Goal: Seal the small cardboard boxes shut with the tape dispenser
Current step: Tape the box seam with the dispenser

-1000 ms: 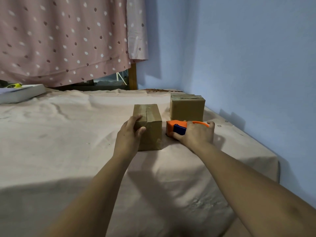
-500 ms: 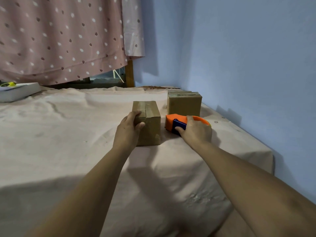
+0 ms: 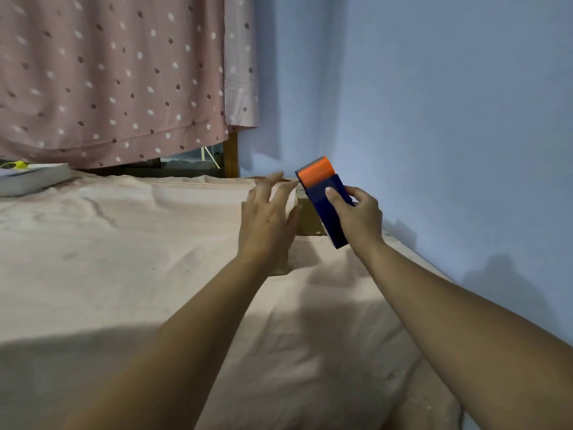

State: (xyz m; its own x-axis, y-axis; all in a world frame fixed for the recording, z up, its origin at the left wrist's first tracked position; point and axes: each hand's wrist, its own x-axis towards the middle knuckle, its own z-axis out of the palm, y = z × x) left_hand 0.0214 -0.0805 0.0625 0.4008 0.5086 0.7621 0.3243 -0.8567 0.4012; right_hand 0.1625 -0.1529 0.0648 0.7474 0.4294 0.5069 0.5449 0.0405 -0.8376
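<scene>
My right hand [image 3: 359, 218] grips an orange and blue tape dispenser [image 3: 324, 193] and holds it in the air, orange end up and tilted away from me. Just left of it, my left hand [image 3: 266, 221] hovers with its fingers spread and straight, holding nothing. A brown cardboard box [image 3: 310, 220] shows only as a patch between the two hands. The near box is almost wholly hidden behind my left hand.
A pink cloth [image 3: 124, 259] covers the surface under my arms. A blue wall [image 3: 434, 119] runs close along the right edge. A dotted pink curtain [image 3: 108, 79] hangs at the back. A white flat object [image 3: 34, 181] with a yellow item lies far left.
My right hand has lifted the tape dispenser off the cloth and tipped it upright. My left hand has let go of the near box and risen with its fingers spread.
</scene>
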